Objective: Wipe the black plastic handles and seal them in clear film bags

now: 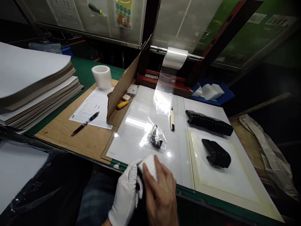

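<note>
My left hand (125,191), in a white glove, is closed around a small black part (137,186). Most of that part is hidden by the gloved fingers. My bare right hand (162,190) grips a white wiping pad (150,165) right against the left fingertips; this hand is slightly blurred. Just beyond both hands, a black bent piece (155,138) lies in a clear plastic bag (163,133) on the white work surface (131,144). Clear film (164,91) hangs from a roll (176,56) onto that surface, beside a cream-and-black cutter-like tool (172,121).
On the right lie a row of black parts (209,123) and a smaller black group (216,153). A blue tray (225,97) holds white blocks. An upright cardboard sheet (124,83) stands left of centre, near a pen (85,123), a tape roll (102,77) and stacked sheets (35,75).
</note>
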Demonstrator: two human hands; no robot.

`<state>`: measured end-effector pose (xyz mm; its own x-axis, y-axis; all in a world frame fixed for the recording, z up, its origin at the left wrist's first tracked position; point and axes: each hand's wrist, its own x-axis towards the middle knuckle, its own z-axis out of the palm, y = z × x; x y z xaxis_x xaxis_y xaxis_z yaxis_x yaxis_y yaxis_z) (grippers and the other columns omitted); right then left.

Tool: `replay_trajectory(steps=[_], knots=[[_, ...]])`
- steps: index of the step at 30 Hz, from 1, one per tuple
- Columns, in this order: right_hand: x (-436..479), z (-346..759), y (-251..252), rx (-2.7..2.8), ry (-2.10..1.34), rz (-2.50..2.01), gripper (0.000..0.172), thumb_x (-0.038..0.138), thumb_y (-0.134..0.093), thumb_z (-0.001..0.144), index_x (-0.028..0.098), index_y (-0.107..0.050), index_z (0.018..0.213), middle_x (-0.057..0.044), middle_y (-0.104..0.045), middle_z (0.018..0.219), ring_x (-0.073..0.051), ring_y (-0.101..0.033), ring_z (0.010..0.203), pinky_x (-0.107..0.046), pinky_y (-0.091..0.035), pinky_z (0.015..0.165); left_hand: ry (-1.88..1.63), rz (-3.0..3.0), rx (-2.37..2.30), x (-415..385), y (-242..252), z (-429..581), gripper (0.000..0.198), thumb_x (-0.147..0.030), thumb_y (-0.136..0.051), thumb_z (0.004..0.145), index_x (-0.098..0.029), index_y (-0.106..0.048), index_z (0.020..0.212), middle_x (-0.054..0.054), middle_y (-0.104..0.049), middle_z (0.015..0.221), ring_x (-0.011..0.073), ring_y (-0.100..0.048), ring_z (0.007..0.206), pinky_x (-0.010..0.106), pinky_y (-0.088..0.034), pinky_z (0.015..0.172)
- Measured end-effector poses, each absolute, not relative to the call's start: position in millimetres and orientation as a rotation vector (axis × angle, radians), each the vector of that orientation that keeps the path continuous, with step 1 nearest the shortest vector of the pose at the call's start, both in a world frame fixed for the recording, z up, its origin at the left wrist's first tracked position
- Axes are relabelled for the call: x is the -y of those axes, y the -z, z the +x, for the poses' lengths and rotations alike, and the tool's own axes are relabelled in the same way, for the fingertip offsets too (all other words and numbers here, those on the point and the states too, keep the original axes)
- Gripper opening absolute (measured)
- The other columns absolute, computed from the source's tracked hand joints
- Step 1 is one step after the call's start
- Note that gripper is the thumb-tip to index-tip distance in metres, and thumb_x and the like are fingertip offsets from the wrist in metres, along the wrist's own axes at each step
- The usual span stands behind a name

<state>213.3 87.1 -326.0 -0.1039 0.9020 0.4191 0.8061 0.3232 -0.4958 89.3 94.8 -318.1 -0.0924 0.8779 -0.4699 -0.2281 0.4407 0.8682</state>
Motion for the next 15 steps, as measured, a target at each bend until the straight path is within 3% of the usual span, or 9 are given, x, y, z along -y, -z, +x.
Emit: replay_trajectory(steps=[5, 9, 12, 15], knots=[[-93, 234, 325, 1.863, -0.175, -1.59, 0.037, 0.033, -0.047, 0.102, 0.037, -0.06, 0.137, -0.009, -0.048, 0.152, -0.036, -0.049, 0.126, -0.06, -0.047, 0.09, -0.951, 0.707, -1.319, -96, 310, 79, 0.068, -0.066, -0.043, 0.094, -0.01, -0.056, 0.129, -0.006, -0.052, 0.048, 0.0069, -0.033, 0.031, 0.017, -0.026, 0.033], [-95, 251, 296, 1.509, -0.91, -1.686, 0.042, 0.05, -0.055, 0.097, 0.036, -0.061, 0.136, -0.004, -0.056, 0.145, -0.032, -0.052, 0.132, -0.051, -0.052, 0.099, -0.823, 0.725, -1.165, -104, 289, 51, 0.067, -0.061, -0.036, 0.099, -0.009, -0.05, 0.138, -0.006, -0.053, 0.047, 0.006, -0.03, 0.028, 0.016, -0.021, 0.032], [-97, 252, 274, 1.357, -1.506, -1.539, 0.046, 0.058, -0.056, 0.094, 0.029, -0.069, 0.127, -0.006, -0.068, 0.129, -0.031, -0.061, 0.124, -0.045, -0.055, 0.099, -0.586, 0.742, -0.977, -109, 271, 32, 0.072, -0.063, -0.043, 0.096, -0.01, -0.048, 0.143, -0.006, -0.051, 0.041, 0.0066, -0.026, 0.025, 0.016, -0.016, 0.03], [-101, 246, 265, 1.32, -1.726, -1.394, 0.05, 0.063, -0.061, 0.089, 0.026, -0.072, 0.122, -0.007, -0.071, 0.123, -0.032, -0.063, 0.122, -0.049, -0.052, 0.102, -0.612, 0.677, -0.984, -111, 259, 27, 0.067, -0.06, -0.063, 0.087, -0.011, -0.063, 0.132, -0.006, -0.048, 0.035, 0.0064, -0.029, 0.026, 0.015, -0.016, 0.031]])
